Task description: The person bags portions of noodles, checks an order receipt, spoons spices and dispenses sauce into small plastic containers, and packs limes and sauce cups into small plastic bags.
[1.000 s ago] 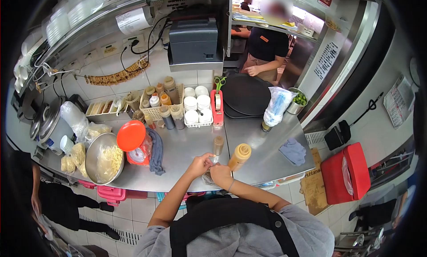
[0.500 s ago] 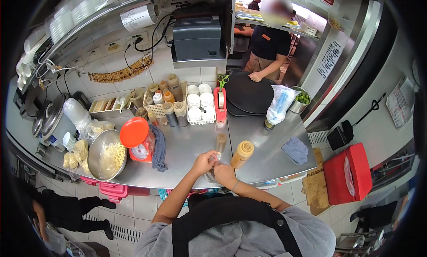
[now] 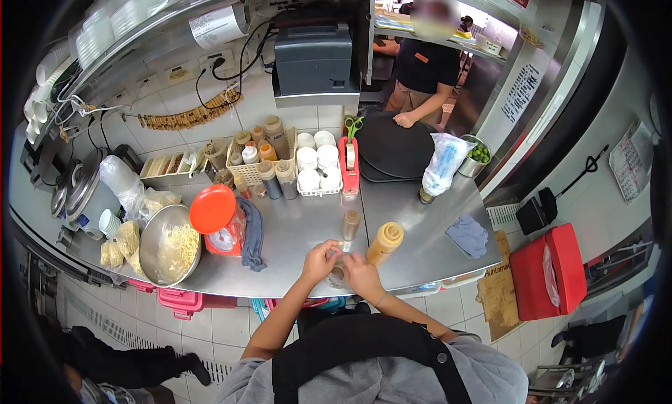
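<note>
Near the front edge of the steel counter, my left hand and my right hand are close together, a small gap between them. Both have their fingers pinched at a small clear plastic bag, which hangs below the fingertips with something dark in it. A bottle with brown contents stands just beyond my hands. To the right of my right hand is a larger squeeze bottle of yellow-orange sauce.
Left on the counter are a red scale, a blue-grey cloth and a steel bowl of noodles. Behind are white cups, a tape dispenser and black trays. A co-worker stands across, one hand on the trays.
My hands have come slightly apart, showing more of the bag between them. The co-worker's hand has reached the trays. Another person at the lower left has shifted.
</note>
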`<state>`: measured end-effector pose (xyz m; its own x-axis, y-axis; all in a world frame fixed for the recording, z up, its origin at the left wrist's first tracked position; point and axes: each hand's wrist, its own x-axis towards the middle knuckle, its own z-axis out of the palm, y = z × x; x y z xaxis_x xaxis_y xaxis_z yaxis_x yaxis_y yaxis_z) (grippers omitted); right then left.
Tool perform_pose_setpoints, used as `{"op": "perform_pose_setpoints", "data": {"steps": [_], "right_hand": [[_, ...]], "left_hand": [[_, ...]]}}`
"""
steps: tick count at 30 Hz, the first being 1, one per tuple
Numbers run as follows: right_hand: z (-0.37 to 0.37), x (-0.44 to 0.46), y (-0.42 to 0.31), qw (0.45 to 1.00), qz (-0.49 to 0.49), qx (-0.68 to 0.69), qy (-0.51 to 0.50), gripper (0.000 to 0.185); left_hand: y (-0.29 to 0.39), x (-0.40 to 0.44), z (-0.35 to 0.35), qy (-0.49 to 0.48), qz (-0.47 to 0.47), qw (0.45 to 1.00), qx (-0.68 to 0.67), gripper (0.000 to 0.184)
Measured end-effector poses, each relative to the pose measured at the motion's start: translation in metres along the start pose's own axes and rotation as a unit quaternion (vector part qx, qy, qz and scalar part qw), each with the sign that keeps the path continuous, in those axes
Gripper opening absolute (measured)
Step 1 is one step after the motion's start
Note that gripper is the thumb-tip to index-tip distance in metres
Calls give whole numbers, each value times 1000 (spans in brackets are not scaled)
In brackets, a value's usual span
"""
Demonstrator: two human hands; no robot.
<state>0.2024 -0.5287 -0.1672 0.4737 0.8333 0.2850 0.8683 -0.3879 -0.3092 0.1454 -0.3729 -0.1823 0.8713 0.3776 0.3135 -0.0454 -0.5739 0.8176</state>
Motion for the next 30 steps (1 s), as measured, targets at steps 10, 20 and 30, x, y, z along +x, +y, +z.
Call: {"op": "perform_pose_setpoints", "data": {"steps": [10, 20, 30], "right_hand": [[5, -17, -9, 793, 393, 454, -101, 58], [54, -6, 3, 759, 358, 538, -78, 43], [-48, -68, 62, 571, 341, 655, -360, 34]], "left_hand": [[-32, -33, 7, -52, -40, 987, 148, 57], [-11, -50, 10, 17, -284, 942, -177, 53], [-24, -63, 30, 76, -208, 974, -42, 64]]}}
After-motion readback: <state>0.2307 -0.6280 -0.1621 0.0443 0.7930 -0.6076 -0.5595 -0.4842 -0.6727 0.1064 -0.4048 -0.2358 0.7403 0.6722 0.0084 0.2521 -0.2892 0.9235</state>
